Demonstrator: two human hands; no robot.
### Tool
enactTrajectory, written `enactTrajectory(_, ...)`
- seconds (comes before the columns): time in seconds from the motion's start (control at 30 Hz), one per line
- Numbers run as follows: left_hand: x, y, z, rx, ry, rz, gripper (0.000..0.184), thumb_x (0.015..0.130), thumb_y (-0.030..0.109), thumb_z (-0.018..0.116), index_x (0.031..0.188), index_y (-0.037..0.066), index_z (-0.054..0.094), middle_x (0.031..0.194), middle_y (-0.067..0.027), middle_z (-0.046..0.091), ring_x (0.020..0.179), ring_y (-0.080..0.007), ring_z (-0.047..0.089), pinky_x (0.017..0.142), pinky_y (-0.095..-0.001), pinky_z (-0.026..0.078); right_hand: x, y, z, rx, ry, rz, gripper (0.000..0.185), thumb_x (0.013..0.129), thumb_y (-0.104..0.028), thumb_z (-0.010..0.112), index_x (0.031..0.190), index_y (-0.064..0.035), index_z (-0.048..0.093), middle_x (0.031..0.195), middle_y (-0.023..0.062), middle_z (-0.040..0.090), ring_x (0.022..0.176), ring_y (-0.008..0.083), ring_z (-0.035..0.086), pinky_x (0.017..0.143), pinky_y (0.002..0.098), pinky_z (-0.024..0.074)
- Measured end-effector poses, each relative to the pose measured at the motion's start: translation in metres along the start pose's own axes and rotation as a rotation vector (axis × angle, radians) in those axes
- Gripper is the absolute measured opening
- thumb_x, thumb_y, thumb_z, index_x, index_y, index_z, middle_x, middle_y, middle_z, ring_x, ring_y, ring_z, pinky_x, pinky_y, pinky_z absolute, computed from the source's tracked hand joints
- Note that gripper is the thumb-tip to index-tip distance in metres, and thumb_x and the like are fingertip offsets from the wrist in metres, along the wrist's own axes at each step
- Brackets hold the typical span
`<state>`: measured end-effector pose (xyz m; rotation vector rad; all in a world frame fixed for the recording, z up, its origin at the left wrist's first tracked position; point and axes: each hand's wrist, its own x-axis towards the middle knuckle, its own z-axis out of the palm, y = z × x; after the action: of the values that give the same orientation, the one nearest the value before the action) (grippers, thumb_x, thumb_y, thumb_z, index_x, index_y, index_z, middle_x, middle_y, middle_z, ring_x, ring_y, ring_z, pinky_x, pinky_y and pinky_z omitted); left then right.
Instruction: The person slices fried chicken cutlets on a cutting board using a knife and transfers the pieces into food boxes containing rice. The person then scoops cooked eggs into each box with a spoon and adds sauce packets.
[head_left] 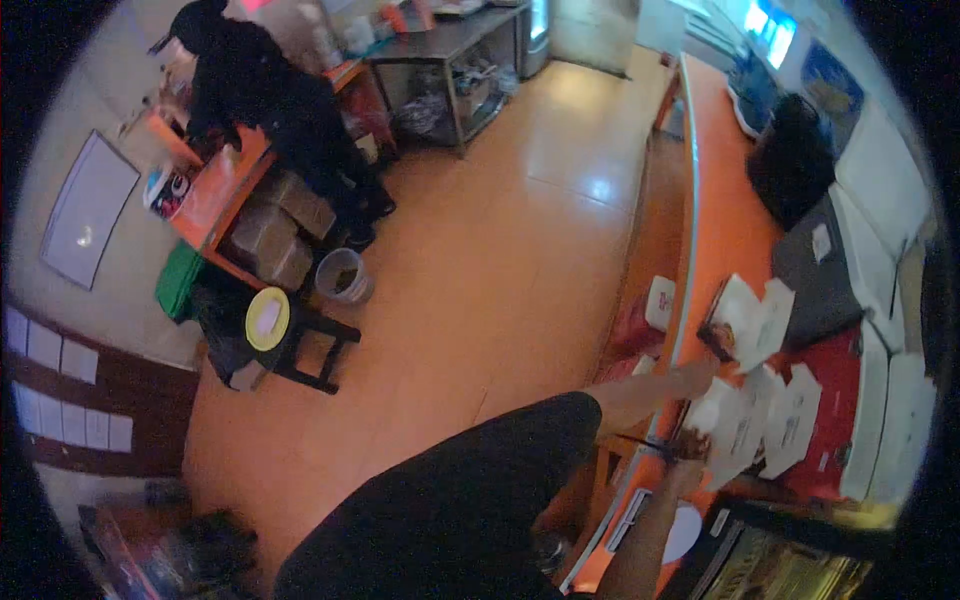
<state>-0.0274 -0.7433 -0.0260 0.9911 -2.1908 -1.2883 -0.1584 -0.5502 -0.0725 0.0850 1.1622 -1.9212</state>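
Worktop (pixel 722 205): long, narrow, bright orange, pale strip along its left edge. Far stretch, right side: bulky black shape (pixel 792 165), details lost in shadow. Nearer: large dark-grey boxy container (pixel 815 260), then red boxy container (pixel 842 405). Mid-surface: one open white cardboard box (pixel 757 322); just nearer, grouped open white cardboard boxes (pixel 738 425). Near end: flat white disc (pixel 683 533), partly hidden.

Two bare hands, one left hand (pixel 698 380) and one right hand (pixel 685 474), show over one orange surface (pixel 718 200). At least three open white cartons (pixel 735 425) sit toward its wall-side edge, beside one large red box (pixel 835 415). Across the room: one person (pixel 270 90), one bucket (pixel 343 290), one yellow plate (pixel 268 318), one black stool (pixel 322 352).
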Motion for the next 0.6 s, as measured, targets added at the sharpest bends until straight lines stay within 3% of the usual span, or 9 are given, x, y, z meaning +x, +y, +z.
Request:
enactTrajectory(0.33,-0.021,0.008,0.009,-0.190,-0.135,-0.046,0.052,0.090,0.024,0.052,0.129,-0.003,0.032,0.088,-0.0179,0.056,0.075,-0.0327,0.055,0.069,-0.0458,0.045,-0.032,-0.016,-0.016,-0.127,-0.086,-0.185,0.053,0.099,-0.035,0.030,0.140,-0.0024,0.033,0.131,0.0200,0.045,0.117,0.0371,0.046,0.096,0.0480,0.0380)
enactTrajectory(0.43,-0.066,0.025,0.002,-0.194,-0.116,0.034,0.049,0.092,0.023,0.049,0.129,-0.003,0.030,0.085,-0.0168,0.054,0.072,-0.0316,0.053,0.067,-0.0464,0.044,-0.062,-0.027,-0.025,-0.136,-0.282,-0.290,0.053,0.099,-0.037,0.031,0.138,-0.0022,0.036,0.126,0.0203,0.050,0.112,0.0357,0.053,0.093,0.0440,0.0453)
enactTrajectory(0.47,-0.088,0.037,-0.007,-0.188,-0.102,0.094,0.047,0.092,0.023,0.048,0.128,-0.002,0.030,0.083,-0.0162,0.053,0.071,-0.0307,0.052,0.066,-0.0468,0.043,-0.073,-0.033,-0.029,-0.203,-0.384,-0.376,0.053,0.099,-0.038,0.031,0.138,-0.0022,0.038,0.124,0.0204,0.052,0.110,0.0352,0.055,0.092,0.0427,0.0477)
enactTrajectory(0.5,-0.117,0.045,-0.012,-0.182,-0.093,0.214,0.043,0.093,0.023,0.045,0.126,-0.001,0.031,0.079,-0.0150,0.050,0.069,-0.0288,0.049,0.065,-0.0476,0.041,-0.095,-0.045,-0.024,-0.750,-0.285,-0.617,0.059,0.095,-0.042,0.031,0.138,-0.0020,0.038,0.132,0.0195,0.047,0.117,0.0385,0.048,0.099,0.0506,0.0378)
enactTrajectory(0.53,-0.139,0.053,-0.009,-0.180,-0.107,0.226,0.043,0.093,0.023,0.045,0.126,-0.001,0.031,0.079,-0.0150,0.050,0.069,-0.0288,0.049,0.065,-0.0476,0.041,-0.156,-0.059,0.015,-0.649,-0.151,-0.443,0.059,0.094,-0.043,0.033,0.135,-0.0028,0.043,0.129,0.0165,0.050,0.113,0.0343,0.052,0.094,0.0483,0.0424)
enactTrajectory(0.57,-0.166,0.065,0.001,-0.200,0.101,0.261,0.041,0.094,0.020,0.042,0.126,-0.005,0.033,0.092,-0.0201,0.052,0.081,-0.0337,0.053,0.073,-0.0485,0.043,-0.217,-0.073,0.057,-0.521,-0.007,-0.285,0.058,0.093,-0.044,0.035,0.132,-0.0036,0.047,0.127,0.0136,0.054,0.109,0.0301,0.055,0.090,0.0460,0.0470)
enactTrajectory(0.6,-0.199,0.083,0.009,-0.254,0.127,0.264,0.041,0.093,0.019,0.043,0.126,-0.004,0.034,0.094,-0.0195,0.052,0.084,-0.0326,0.052,0.075,-0.0474,0.042,-0.274,-0.079,0.085,-0.459,-0.165,-0.271,0.050,0.091,-0.040,0.045,0.123,-0.0033,0.054,0.113,0.0146,0.059,0.098,0.0251,0.059,0.078,0.0411,0.0509)
